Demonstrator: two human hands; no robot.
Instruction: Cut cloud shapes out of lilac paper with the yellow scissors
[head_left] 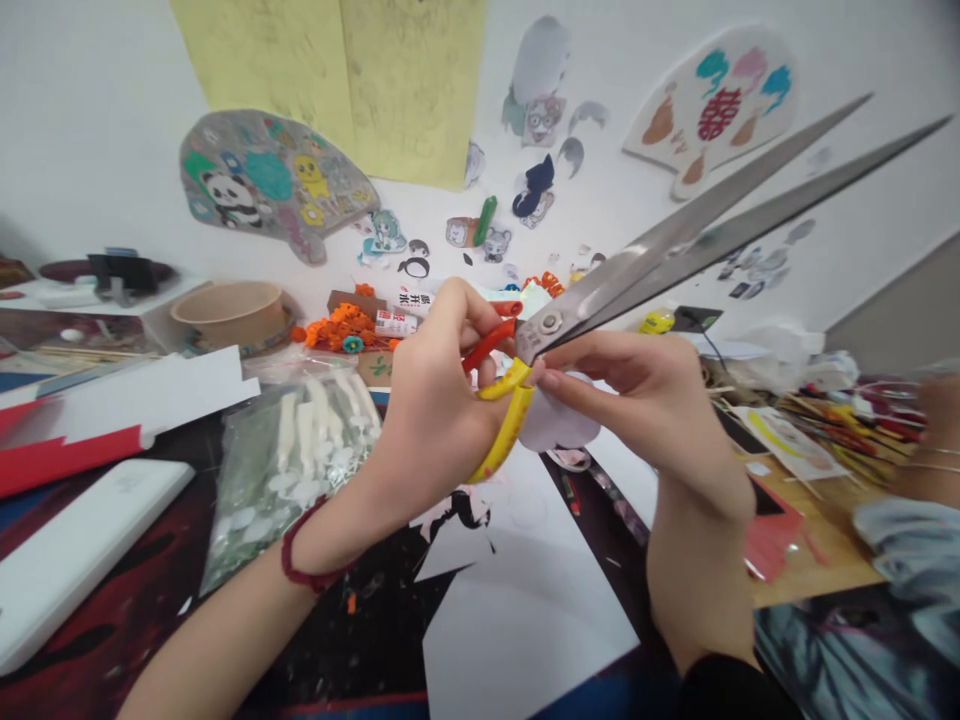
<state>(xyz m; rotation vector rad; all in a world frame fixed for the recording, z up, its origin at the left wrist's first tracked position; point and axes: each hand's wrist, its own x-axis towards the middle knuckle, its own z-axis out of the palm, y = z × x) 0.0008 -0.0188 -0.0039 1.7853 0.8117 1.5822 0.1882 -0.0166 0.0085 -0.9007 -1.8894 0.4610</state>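
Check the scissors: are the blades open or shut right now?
Open. The scissors' two blades spread apart from the pivot toward the tips, with a clear gap between them; the left hand grips the handles.

Scissors (675, 250) blades beyond fingers (465, 310), angling up right. Paper cutout (555, 425) just under right fingertips. Plastic bag (292, 450) left of fingers; bowl (229, 312) behind bag.

Head camera, sole view: I look forward and down from close above the scissors (660, 270), the wall beyond them, the table (810, 560) beneath.
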